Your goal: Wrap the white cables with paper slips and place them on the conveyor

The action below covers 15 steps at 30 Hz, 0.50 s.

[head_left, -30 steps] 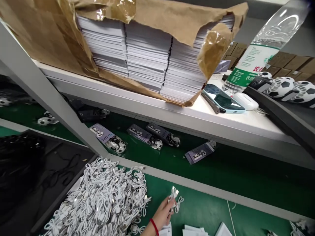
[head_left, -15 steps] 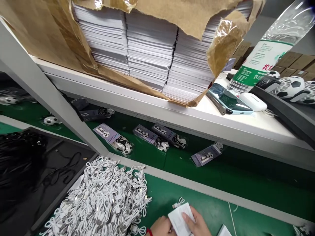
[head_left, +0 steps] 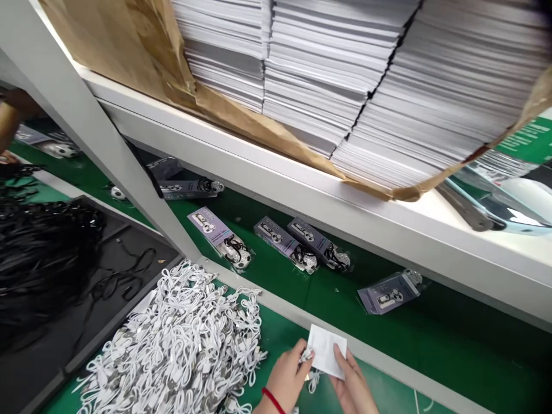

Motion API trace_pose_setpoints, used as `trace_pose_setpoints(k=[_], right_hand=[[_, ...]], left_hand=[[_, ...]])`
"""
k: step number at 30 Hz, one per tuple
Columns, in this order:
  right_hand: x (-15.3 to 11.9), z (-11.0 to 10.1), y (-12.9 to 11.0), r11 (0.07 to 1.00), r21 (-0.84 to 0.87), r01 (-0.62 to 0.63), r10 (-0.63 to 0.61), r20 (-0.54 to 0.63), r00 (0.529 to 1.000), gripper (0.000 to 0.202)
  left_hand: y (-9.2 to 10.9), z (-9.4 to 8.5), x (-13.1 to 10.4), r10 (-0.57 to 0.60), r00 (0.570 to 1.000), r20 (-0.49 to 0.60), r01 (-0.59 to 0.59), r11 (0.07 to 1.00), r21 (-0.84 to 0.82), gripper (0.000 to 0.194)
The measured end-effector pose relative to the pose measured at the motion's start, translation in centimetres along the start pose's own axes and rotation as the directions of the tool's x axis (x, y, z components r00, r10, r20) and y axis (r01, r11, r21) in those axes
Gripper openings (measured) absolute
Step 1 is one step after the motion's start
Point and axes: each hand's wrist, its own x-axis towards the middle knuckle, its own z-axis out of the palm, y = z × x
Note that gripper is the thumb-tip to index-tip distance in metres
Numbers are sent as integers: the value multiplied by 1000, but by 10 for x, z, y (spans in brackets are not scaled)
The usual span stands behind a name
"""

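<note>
At the bottom middle, my left hand (head_left: pixel 285 376), with a red band on its wrist, pinches a small coiled white cable (head_left: pixel 307 357) at the left edge of a small white paper bag (head_left: pixel 326 349). My right hand (head_left: pixel 351 384) holds the bag by its lower right side, above the green table surface (head_left: pixel 388 397). A big heap of the same white cables (head_left: pixel 172 351) lies just left of my hands.
Several packaged football keychains (head_left: pixel 224 238) lie on the green conveyor belt (head_left: pixel 431 328) beyond a grey rail. Black cables (head_left: pixel 38 253) fill a dark tray at left. A white shelf (head_left: pixel 302 190) overhead carries stacked white cards (head_left: pixel 345 75) in torn brown paper. Another person's arm (head_left: pixel 11 121) shows far left.
The view has moved closer and to the left. A second ago my left hand alone held a cable; now both hands hold the white bag with the cable at its edge, slightly higher.
</note>
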Motion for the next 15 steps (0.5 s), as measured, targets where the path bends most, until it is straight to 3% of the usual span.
trace_pose_setpoints(k=[4, 8, 13, 15], right_hand=[[15, -13, 11, 997, 65, -35, 39, -71, 997, 61], [26, -28, 17, 996, 42, 76, -72, -91, 993, 58], [28, -33, 10, 991, 125, 47, -42, -36, 998, 47], [28, -33, 9, 997, 43, 62, -62, 5, 998, 46]], left_hand=[[-1, -3, 11, 18, 1000, 3, -17, 993, -118, 30], [-11, -1, 14, 27, 1000, 4, -25, 973, -229, 38], [-26, 11, 19, -30, 1000, 9, 31, 950, -311, 49], [-25, 14, 20, -24, 999, 36, 34, 942, -335, 55]])
